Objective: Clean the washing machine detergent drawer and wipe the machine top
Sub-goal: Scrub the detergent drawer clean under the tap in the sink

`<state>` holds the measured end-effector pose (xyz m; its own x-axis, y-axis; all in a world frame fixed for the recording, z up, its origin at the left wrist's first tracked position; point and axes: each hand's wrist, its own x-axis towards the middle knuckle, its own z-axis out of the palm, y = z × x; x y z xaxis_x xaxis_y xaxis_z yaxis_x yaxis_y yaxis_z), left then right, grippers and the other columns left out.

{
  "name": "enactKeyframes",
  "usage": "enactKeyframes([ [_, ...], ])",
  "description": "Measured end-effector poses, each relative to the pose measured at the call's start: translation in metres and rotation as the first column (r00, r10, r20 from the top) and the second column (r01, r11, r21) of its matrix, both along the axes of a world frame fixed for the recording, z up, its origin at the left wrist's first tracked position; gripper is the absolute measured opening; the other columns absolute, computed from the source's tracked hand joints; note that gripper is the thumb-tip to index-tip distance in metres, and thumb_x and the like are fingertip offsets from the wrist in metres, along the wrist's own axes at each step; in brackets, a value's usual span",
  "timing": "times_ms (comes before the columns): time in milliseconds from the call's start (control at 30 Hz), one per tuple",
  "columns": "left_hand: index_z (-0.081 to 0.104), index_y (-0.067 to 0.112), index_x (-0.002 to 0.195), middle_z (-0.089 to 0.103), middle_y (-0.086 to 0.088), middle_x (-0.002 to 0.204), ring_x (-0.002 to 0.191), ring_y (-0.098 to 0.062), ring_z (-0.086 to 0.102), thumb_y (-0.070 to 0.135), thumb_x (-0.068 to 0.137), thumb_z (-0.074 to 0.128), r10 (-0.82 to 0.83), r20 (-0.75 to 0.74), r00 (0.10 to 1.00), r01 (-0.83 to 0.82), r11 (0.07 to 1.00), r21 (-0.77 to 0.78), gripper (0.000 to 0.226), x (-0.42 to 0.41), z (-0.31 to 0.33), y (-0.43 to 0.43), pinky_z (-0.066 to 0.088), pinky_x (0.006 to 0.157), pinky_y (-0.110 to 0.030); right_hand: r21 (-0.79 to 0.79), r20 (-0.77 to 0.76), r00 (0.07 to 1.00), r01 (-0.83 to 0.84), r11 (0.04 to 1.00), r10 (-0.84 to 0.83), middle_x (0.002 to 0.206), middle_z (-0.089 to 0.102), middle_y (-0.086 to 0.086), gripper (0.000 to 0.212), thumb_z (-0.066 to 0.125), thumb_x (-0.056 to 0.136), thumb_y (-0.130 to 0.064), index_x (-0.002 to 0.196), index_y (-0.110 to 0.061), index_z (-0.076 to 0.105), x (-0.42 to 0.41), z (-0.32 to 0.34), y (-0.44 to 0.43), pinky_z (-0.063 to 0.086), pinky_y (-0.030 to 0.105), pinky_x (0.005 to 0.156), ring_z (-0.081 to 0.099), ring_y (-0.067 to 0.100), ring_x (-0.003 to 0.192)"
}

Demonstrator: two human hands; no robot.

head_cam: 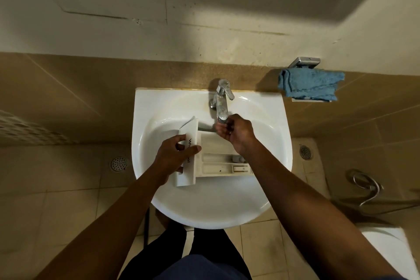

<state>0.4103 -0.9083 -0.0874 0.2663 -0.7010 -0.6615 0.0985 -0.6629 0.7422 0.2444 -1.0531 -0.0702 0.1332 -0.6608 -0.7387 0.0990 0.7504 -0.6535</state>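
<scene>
One white detergent drawer (214,143) lies in the sink (204,208) basin with its compartments facing up and its front panel toward the sink's left edge. Left hand (172,154) has a solid hold on that front panel, thumb over the top. Right hand (236,132) is up at the tap (221,102) spout near the back edge, fingers curled, but I can't tell if it's actually gripping anything. Blue cloth (311,85) is draped on a wall holder (304,61) past the sink's back right corner.
</scene>
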Motion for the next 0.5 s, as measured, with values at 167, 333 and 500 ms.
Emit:
enactKeyframes([
  [167,0.061,0.025,0.138,0.071,-0.006,0.102,0.092,-0.023,0.07,0.04,0.077,0.089,0.002,-0.01,1.0,-0.002,1.0,0.002,0.069,0.001,0.002,0.0,0.064,0.07,-0.054,0.071,-0.052,0.997,0.065,0.995,-0.062,0.071,0.058,0.014,0.025,0.046,0.093,-0.007,0.073,0.0,0.058,-0.046,-0.001,0.005,0.055,0.028,0.059,0.061,0.024,0.064],
  [333,0.063,0.026,0.132,0.071,-0.005,0.095,0.082,-0.019,0.069,0.035,0.079,0.088,-0.012,-0.035,0.999,0.012,1.0,-0.003,0.059,0.001,0.005,-0.002,0.062,0.07,-0.056,-0.017,-0.077,0.932,-0.355,0.935,0.353,0.1,0.075,0.029,0.029,0.05,0.096,-0.004,0.096,0.016,0.071,-0.032,0.01,0.037,0.061,0.047,0.09,0.075,0.041,0.095],
  [500,0.063,0.022,0.135,0.07,-0.006,0.096,0.086,-0.02,0.069,0.036,0.079,0.088,-0.024,-0.037,0.999,0.024,1.0,-0.002,0.063,0.003,0.005,-0.003,0.064,0.064,-0.048,-0.088,-0.624,0.571,-0.729,0.679,0.533,0.088,0.078,0.012,0.019,0.064,0.093,-0.013,0.09,-0.001,0.078,-0.065,-0.003,0.024,0.061,0.033,0.074,0.076,0.019,0.074],
])
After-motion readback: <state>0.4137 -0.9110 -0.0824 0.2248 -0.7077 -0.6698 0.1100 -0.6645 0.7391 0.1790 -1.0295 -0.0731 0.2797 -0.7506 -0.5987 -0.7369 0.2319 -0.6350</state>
